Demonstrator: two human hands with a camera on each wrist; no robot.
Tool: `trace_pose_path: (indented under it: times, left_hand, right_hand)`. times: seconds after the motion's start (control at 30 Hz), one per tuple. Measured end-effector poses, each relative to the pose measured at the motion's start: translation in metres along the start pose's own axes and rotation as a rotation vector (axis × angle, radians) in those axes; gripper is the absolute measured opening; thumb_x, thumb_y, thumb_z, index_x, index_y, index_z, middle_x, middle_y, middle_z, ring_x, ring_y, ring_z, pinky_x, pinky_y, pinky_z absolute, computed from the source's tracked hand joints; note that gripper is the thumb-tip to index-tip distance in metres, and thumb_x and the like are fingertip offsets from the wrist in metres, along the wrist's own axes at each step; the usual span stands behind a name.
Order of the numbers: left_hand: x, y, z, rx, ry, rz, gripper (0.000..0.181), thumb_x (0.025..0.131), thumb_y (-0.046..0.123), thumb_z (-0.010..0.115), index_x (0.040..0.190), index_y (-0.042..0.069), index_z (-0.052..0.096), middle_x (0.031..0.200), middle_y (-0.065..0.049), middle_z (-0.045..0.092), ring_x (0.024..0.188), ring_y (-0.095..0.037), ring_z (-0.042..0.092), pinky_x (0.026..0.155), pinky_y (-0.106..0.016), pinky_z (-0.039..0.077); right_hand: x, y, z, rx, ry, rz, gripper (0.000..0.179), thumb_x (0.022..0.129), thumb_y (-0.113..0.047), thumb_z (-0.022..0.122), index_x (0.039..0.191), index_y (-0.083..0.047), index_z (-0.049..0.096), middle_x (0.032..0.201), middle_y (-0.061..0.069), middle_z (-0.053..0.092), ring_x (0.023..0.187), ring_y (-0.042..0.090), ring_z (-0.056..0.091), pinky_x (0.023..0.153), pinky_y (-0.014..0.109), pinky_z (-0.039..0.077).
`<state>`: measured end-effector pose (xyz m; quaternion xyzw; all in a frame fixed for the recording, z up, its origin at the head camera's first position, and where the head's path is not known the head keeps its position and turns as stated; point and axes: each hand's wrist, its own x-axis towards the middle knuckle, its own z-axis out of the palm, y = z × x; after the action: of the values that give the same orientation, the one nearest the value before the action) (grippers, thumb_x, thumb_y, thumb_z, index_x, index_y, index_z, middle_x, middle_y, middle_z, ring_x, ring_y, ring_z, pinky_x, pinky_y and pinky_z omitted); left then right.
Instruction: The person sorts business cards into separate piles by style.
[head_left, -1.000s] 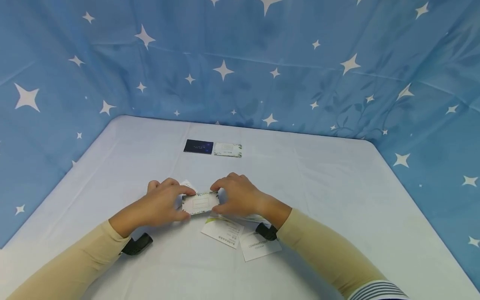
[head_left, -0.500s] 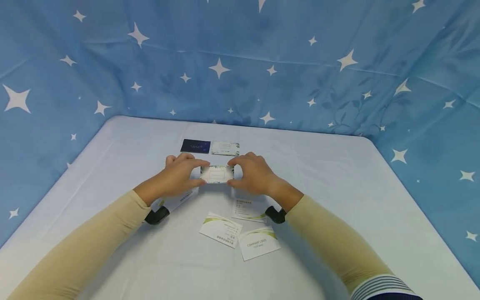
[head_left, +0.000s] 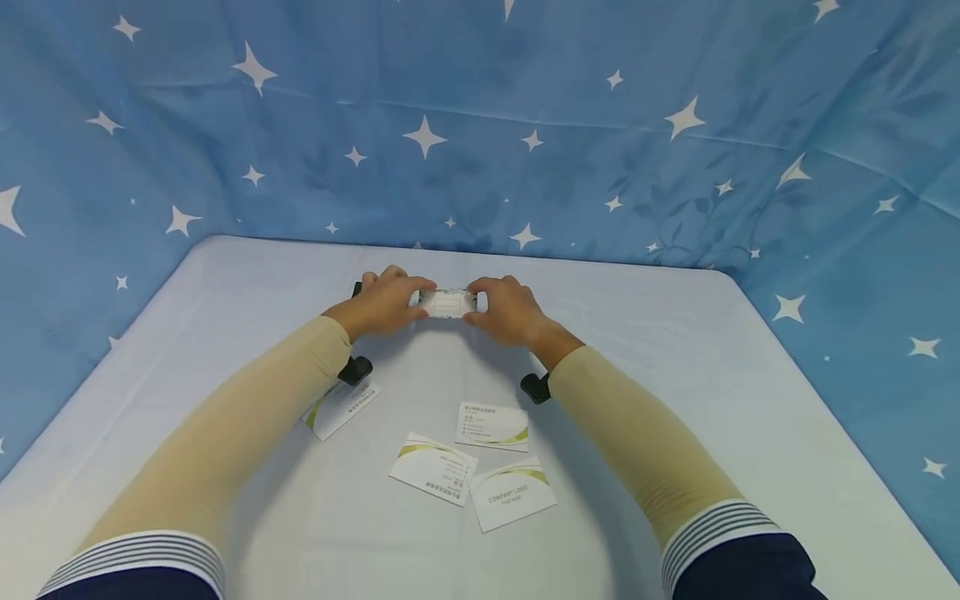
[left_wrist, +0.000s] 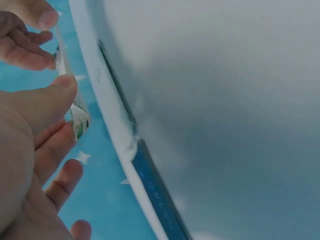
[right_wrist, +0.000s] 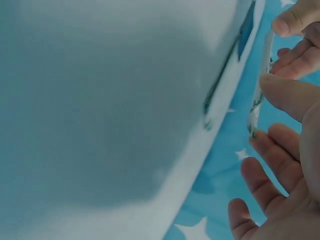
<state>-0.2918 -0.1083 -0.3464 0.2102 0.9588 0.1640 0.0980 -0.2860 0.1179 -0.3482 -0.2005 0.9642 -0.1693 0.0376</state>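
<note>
Hands (head_left: 386, 303) (head_left: 506, 312) farther forward, card (head_left: 448, 304) still pinched

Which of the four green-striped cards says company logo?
The bottom-right card, lowest in the head view: it alone reads COMPANY LOGO; the other three cards show Chinese text.

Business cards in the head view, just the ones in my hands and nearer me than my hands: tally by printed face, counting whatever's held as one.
Leaf-bordered business card, held (may be stacked): 1
Green-striped business card showing COMPANY LOGO: 1
Green-striped business cards showing small text lines: 3
Total: 5
</note>
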Motion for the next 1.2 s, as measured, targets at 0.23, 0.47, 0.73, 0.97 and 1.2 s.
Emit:
trace_pose_path:
  times: [0.23, 0.47, 0.73, 0.97, 1.2]
  left_hand:
    - [0.024, -0.012, 0.001, -0.032, -0.056, -0.048, 0.056, 0.100, 0.030, 0.065, 0.151, 0.020, 0.047, 0.138, -0.007, 0.054, 0.133, -0.029, 0.033, 0.099, -0.052, 0.021]
    - [0.033, -0.014, 0.004, -0.010, -0.070, -0.080, 0.057, 0.100, 0.032, 0.064, 0.152, 0.020, 0.045, 0.140, -0.009, 0.051, 0.132, -0.029, 0.033, 0.098, -0.050, 0.021]
    - [0.036, -0.016, 0.007, -0.009, -0.092, -0.102, 0.059, 0.099, 0.030, 0.066, 0.153, 0.019, 0.044, 0.140, -0.011, 0.049, 0.131, -0.029, 0.032, 0.097, -0.049, 0.022]
    - [0.034, -0.015, 0.008, -0.004, -0.097, -0.126, 0.060, 0.099, 0.030, 0.066, 0.154, 0.020, 0.043, 0.143, -0.012, 0.046, 0.130, -0.029, 0.031, 0.097, -0.049, 0.023]
    - [0.032, -0.014, 0.007, 0.005, -0.099, -0.119, 0.058, 0.100, 0.029, 0.064, 0.153, 0.018, 0.044, 0.144, -0.011, 0.048, 0.132, -0.029, 0.032, 0.097, -0.049, 0.022]
  right_hand:
    - [0.022, 0.003, 0.010, 0.085, -0.043, 0.070, 0.050, 0.099, -0.030, 0.066, 0.142, -0.009, 0.054, 0.141, 0.009, 0.056, 0.131, 0.029, 0.045, 0.108, 0.043, 0.036]
    - [0.035, 0.007, 0.016, 0.061, -0.069, 0.088, 0.049, 0.100, -0.028, 0.064, 0.143, -0.009, 0.053, 0.143, 0.011, 0.054, 0.135, 0.030, 0.044, 0.111, 0.042, 0.032]
    - [0.040, 0.009, 0.024, 0.070, -0.110, 0.120, 0.048, 0.100, -0.027, 0.063, 0.144, -0.010, 0.052, 0.143, 0.012, 0.054, 0.135, 0.029, 0.044, 0.112, 0.043, 0.031]
    - [0.042, 0.010, 0.028, 0.028, -0.128, 0.110, 0.050, 0.101, -0.027, 0.062, 0.146, -0.010, 0.049, 0.149, 0.009, 0.049, 0.134, 0.029, 0.043, 0.113, 0.042, 0.030]
    - [0.041, 0.008, 0.025, 0.008, -0.155, 0.123, 0.050, 0.102, -0.028, 0.061, 0.147, -0.011, 0.049, 0.142, 0.010, 0.054, 0.125, 0.029, 0.046, 0.109, 0.042, 0.034]
